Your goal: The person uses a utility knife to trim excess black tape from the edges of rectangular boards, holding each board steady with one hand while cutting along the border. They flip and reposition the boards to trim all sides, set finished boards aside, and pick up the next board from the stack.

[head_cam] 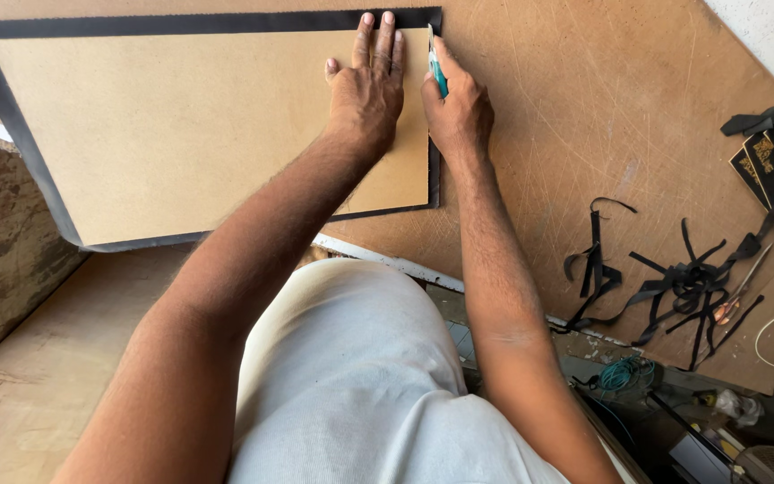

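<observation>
Toward twelve o'clock on the scratched wooden bench point(584, 134) lies a tan board point(190, 134) backed by a black sheet point(24, 134) that shows as a dark border around it. Of the two hands, the left hand point(367, 94) lies flat on the board near its right edge, fingers straight and close together, pressing down. Just beside it at three o'clock, the right hand point(460, 112) is closed around a teal-handled cutter point(437, 67) (blade tip hidden), set along that edge. Black strip offcuts point(674, 282) and scissors point(738, 291) lie at four o'clock, well apart.
</observation>
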Available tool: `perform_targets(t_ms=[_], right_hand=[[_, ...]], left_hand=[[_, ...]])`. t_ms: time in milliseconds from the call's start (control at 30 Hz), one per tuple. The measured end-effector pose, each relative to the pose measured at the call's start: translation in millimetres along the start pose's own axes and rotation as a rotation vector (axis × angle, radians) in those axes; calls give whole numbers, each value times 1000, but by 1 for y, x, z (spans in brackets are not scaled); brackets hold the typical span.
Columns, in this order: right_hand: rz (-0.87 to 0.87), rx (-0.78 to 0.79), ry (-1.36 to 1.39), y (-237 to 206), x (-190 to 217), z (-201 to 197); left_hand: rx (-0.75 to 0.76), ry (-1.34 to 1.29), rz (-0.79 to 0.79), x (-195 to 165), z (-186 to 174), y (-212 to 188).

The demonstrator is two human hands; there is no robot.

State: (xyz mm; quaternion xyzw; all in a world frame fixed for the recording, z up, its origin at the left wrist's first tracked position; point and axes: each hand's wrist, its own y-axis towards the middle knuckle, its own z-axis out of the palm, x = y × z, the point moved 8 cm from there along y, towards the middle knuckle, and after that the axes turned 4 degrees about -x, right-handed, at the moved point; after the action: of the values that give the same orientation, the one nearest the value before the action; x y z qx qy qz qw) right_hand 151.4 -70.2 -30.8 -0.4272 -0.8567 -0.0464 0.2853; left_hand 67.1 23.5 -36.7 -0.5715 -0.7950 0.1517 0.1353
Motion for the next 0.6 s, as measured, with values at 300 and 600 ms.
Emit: perform_targets(t_ms=[300, 600], right_hand=[[229, 142, 4, -51, -10, -8], [71, 71, 25, -230, -17, -23]], left_hand=[[-36, 39, -8, -4, -7, -9], [52, -11, -4, 0, 5, -20]])
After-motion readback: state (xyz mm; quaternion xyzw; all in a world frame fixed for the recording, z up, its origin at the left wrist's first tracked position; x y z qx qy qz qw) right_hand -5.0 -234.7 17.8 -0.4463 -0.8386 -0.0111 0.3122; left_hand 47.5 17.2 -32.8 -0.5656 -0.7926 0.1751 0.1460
